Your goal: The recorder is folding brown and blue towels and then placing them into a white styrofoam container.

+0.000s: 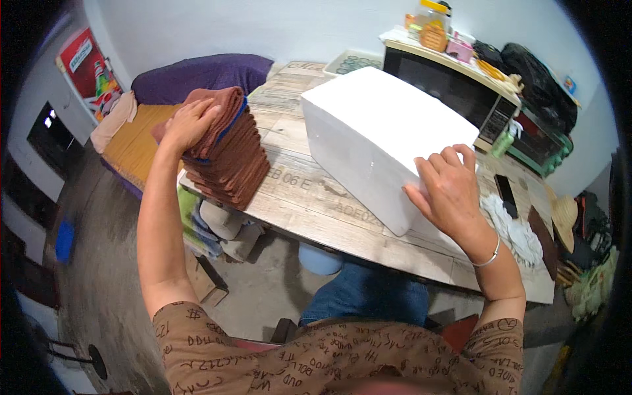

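Note:
A tall stack of folded brown cloths, with a blue strip near its upper part, stands at the left end of the wood-patterned table. My left hand lies on top of the stack, its fingers over the uppermost cloth. To the right, a large white box with a blank upper face rests tilted on the table. My right hand grips the box's near right edge, the thumb on the front side and the fingers curled over the top. What the box holds, if anything, is hidden.
A microwave oven with jars on it stands behind the box, beside a pale tray. A phone, a white cloth and a green spray bottle lie or stand at the right. A purple-covered seat is at the back left.

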### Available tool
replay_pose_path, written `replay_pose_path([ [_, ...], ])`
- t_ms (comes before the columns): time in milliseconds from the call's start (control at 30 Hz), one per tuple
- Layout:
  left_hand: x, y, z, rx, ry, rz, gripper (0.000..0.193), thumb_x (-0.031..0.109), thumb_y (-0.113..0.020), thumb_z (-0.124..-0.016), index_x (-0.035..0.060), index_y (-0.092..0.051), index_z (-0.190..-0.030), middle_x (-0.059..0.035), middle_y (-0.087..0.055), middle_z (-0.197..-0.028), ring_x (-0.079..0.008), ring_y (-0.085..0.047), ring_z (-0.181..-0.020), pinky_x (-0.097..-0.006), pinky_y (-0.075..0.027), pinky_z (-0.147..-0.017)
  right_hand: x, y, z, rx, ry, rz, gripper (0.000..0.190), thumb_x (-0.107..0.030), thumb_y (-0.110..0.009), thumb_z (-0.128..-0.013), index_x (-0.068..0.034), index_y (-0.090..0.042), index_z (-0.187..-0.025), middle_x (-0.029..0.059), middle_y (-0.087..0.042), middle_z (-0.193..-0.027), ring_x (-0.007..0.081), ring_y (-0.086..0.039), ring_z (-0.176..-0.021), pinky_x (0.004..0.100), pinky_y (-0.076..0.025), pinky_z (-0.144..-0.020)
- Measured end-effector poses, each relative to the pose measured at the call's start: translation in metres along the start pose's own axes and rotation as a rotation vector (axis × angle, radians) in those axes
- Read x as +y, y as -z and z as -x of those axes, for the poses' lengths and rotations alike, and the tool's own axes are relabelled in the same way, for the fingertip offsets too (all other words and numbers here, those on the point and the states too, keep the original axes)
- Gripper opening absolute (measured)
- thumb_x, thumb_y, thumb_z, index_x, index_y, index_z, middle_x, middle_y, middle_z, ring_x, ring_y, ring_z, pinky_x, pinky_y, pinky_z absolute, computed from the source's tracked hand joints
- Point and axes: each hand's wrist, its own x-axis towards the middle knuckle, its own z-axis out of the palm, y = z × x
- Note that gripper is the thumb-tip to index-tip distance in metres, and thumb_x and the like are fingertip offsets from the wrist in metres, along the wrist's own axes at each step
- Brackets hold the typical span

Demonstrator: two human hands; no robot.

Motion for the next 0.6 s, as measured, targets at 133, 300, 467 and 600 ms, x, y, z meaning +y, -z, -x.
replay_pose_path([
  [133,0.005,0.002,-0.005,-0.008,0.031,-0.033,0.063,0.063,-0.042,-0.085,0.0222,-0.052,-0.133,-0.0063,-0.045,-0.142,-0.0256,-0.037,-0.133,-0.0544,-0.024,-0.108,0.005,0.017,0.031,-0.014,-0.027,0.025,0.032,-0.025,-0.073,-0.068,-0.002,-0.064,-0.088,0.0092,-0.059,-0.076,0.0241,-0.053,-0.084,0.0436,-0.033,-0.094],
  [300,0.002,0.004,-0.020,0.027,0.000,-0.004,0.066,0.062,-0.043,-0.086,0.0157,-0.052,-0.132,-0.0083,-0.046,-0.140,-0.0266,-0.039,-0.132,-0.0467,-0.027,-0.108,0.006,0.035,0.025,-0.047,-0.002,0.048,0.041,-0.028,-0.072,-0.072,-0.002,-0.062,-0.101,0.0102,-0.060,-0.089,0.0261,-0.055,-0.088,0.0450,-0.034,-0.094],
  [467,0.011,0.030,0.014,0.498,-0.068,0.506,0.054,0.044,-0.052,-0.090,0.0007,-0.056,-0.123,-0.0193,-0.056,-0.124,-0.0308,-0.053,-0.116,-0.0353,-0.040,-0.098,-0.030,0.067,-0.062,0.178,0.335,-0.173,0.041,-0.030,-0.069,-0.077,-0.004,-0.060,-0.107,0.0128,-0.060,-0.104,0.0293,-0.056,-0.097,0.0403,-0.039,-0.091],
  [600,-0.013,0.017,0.057,0.964,-0.002,0.878,0.039,0.028,-0.055,-0.092,-0.0034,-0.058,-0.116,-0.0147,-0.060,-0.113,-0.0226,-0.056,-0.106,-0.0323,-0.042,-0.093,-0.073,0.050,-0.155,0.392,0.550,-0.325,0.040,-0.032,-0.063,-0.083,-0.004,-0.059,-0.112,0.0144,-0.060,-0.115,0.0295,-0.055,-0.108,0.0393,-0.042,-0.091],
])
